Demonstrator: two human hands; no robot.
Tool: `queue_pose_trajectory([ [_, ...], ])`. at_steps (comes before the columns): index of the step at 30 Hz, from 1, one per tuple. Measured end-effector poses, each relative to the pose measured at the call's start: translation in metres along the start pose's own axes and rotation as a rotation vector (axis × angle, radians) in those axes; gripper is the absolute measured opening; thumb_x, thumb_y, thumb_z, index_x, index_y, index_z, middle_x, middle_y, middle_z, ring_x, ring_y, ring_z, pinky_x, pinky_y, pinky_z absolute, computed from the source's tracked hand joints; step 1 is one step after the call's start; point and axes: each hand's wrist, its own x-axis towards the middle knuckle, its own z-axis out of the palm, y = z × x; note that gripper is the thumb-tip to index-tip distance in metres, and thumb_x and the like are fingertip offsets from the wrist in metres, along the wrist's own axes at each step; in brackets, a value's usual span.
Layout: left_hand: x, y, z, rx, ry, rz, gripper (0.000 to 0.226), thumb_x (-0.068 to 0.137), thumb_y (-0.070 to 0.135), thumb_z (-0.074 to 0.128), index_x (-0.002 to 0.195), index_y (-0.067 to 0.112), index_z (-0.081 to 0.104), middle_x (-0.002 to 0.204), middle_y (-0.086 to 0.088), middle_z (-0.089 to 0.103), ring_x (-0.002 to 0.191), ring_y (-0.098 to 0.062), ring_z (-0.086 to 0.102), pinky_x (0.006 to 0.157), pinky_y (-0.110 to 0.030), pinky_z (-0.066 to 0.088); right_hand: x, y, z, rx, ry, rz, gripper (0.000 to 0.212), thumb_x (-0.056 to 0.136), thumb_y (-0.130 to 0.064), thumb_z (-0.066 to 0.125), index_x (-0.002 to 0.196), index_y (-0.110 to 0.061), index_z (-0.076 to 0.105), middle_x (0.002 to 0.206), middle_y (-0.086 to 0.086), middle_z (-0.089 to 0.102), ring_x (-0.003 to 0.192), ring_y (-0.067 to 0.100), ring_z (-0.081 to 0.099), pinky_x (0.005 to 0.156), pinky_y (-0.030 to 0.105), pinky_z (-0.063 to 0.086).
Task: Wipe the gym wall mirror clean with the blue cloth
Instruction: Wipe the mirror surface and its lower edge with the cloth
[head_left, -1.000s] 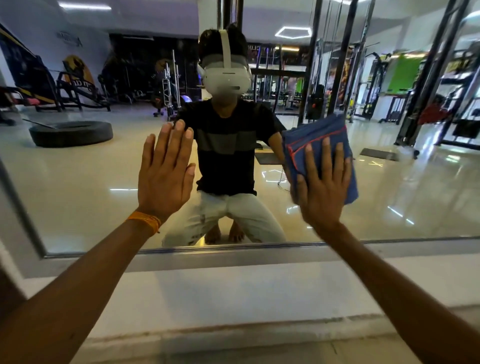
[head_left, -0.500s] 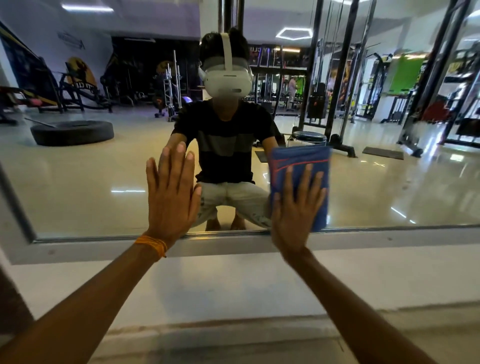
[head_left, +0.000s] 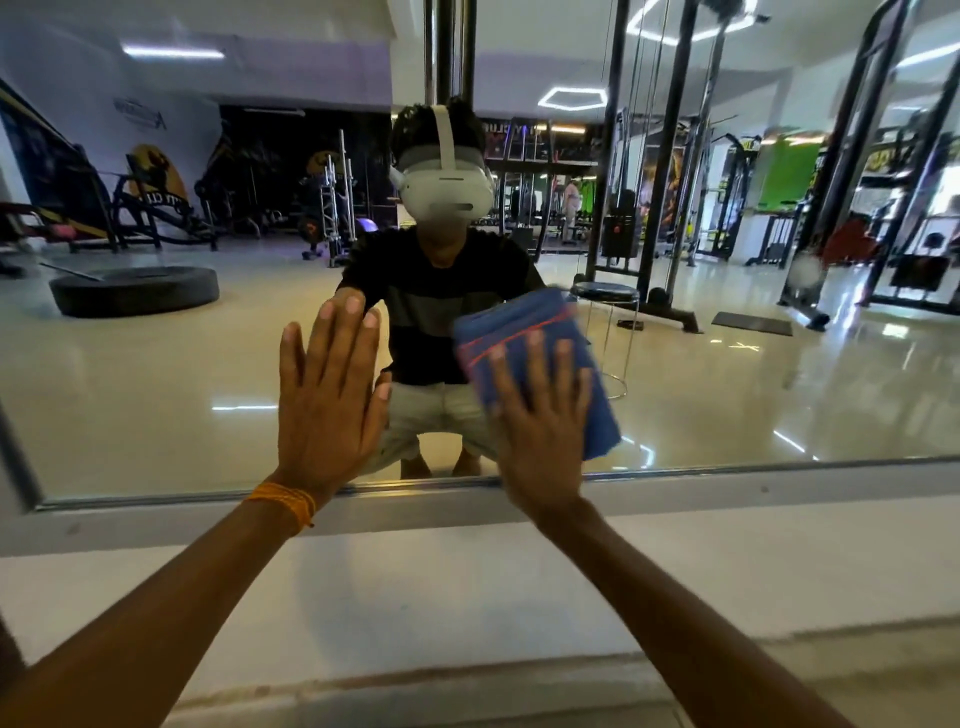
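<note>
Right hand (head_left: 540, 431), fingers straight, presses the folded blue cloth (head_left: 535, 364) flat on the mirror (head_left: 727, 389); left hand (head_left: 327, 400) braces flat, holding nothing. Cloth likely soft, light (may bunch or slip); a spread palm over its centre should hold it.

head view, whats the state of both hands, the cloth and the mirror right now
mirror, upright, hazy spot at far right
cloth, folded, flat against the mirror near its lower edge
left hand, open, flat on the mirror, holding nothing
right hand, open, straight fingers pressing the cloth to the glass
</note>
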Motion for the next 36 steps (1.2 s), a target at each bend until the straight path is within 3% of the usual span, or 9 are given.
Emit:
queue_pose_trajectory([
  [3,0.015,-0.01,-0.011,-0.001,0.043,-0.001,0.063,0.109,0.037,0.028,0.161,0.003,0.022,0.168,-0.023,0.023,0.156,-0.039,0.018,0.128,-0.053,0.002,0.026,0.017,-0.011,-0.011,-0.025,-0.274,0.057,0.108,-0.041,0.048,0.16,-0.027,0.03,0.171,0.008,0.019,0.159,0.033,0.013,0.129,0.052,0.007],
  [7,0.056,-0.02,-0.011,0.019,0.074,-0.026,0.066,0.107,0.035,0.03,0.163,0.004,0.014,0.169,-0.022,0.018,0.156,-0.041,0.016,0.128,-0.056,0.003,0.092,0.091,-0.041,-0.095,0.218,0.121,0.056,0.111,-0.046,0.031,0.162,-0.023,0.028,0.168,0.016,0.026,0.156,0.038,0.021,0.128,0.054,0.01],
  [11,0.063,-0.019,-0.004,0.086,0.041,-0.063,0.068,0.107,0.039,0.027,0.163,0.003,0.014,0.17,-0.021,0.015,0.157,-0.041,0.014,0.127,-0.058,0.003,0.092,0.042,-0.023,-0.071,0.301,0.404,0.057,0.111,-0.045,0.021,0.162,-0.02,0.028,0.168,0.017,0.026,0.156,0.04,0.022,0.127,0.058,0.014],
  [16,0.063,-0.02,-0.006,0.096,0.042,-0.045,0.069,0.107,0.039,0.028,0.163,0.003,0.014,0.17,-0.022,0.016,0.157,-0.042,0.014,0.127,-0.055,0.0,0.063,0.033,-0.017,-0.097,0.048,-0.234,0.052,0.111,-0.046,0.035,0.16,-0.027,0.031,0.167,0.009,0.023,0.156,0.035,0.022,0.128,0.052,0.01],
  [18,0.062,-0.02,-0.006,0.095,0.034,-0.056,0.068,0.108,0.04,0.028,0.163,0.003,0.014,0.17,-0.021,0.016,0.157,-0.041,0.014,0.127,-0.055,0.001,0.07,0.075,-0.032,-0.139,0.056,-0.279,0.054,0.111,-0.047,0.035,0.161,-0.027,0.029,0.168,0.01,0.024,0.156,0.035,0.021,0.128,0.052,0.008],
  [23,0.062,-0.019,-0.006,0.089,0.041,-0.056,0.066,0.11,0.041,0.024,0.163,0.003,0.016,0.169,-0.021,0.017,0.156,-0.041,0.016,0.127,-0.059,0.008,0.054,0.064,-0.026,-0.088,0.241,0.417,0.056,0.109,-0.04,0.033,0.161,-0.02,0.029,0.168,0.019,0.026,0.156,0.041,0.019,0.125,0.062,0.017],
  [27,0.06,-0.021,-0.007,0.068,0.042,-0.033,0.067,0.11,0.041,0.025,0.163,0.003,0.016,0.17,-0.021,0.016,0.157,-0.041,0.014,0.127,-0.06,0.009,-0.005,-0.01,0.009,-0.054,-0.027,-0.164,0.054,0.11,-0.043,0.04,0.16,-0.026,0.03,0.171,0.008,0.017,0.16,0.033,0.007,0.129,0.053,0.005],
  [29,0.061,-0.024,-0.008,0.05,0.038,-0.026,0.068,0.109,0.042,0.026,0.163,0.004,0.015,0.17,-0.02,0.014,0.158,-0.04,0.012,0.127,-0.06,0.008,-0.006,0.012,0.004,-0.061,-0.023,-0.244,0.055,0.108,-0.043,0.046,0.159,-0.028,0.031,0.17,0.006,0.019,0.161,0.028,0.005,0.129,0.05,0.003],
  [36,0.05,0.018,-0.001,-0.062,0.026,0.031,0.066,0.107,0.032,0.038,0.162,0.002,0.019,0.171,-0.019,0.011,0.159,-0.034,0.008,0.128,-0.058,0.007,0.013,0.07,-0.018,-0.028,0.211,0.478,0.057,0.112,-0.045,0.024,0.163,-0.021,0.02,0.17,0.018,0.019,0.158,0.039,0.012,0.124,0.065,0.016],
])
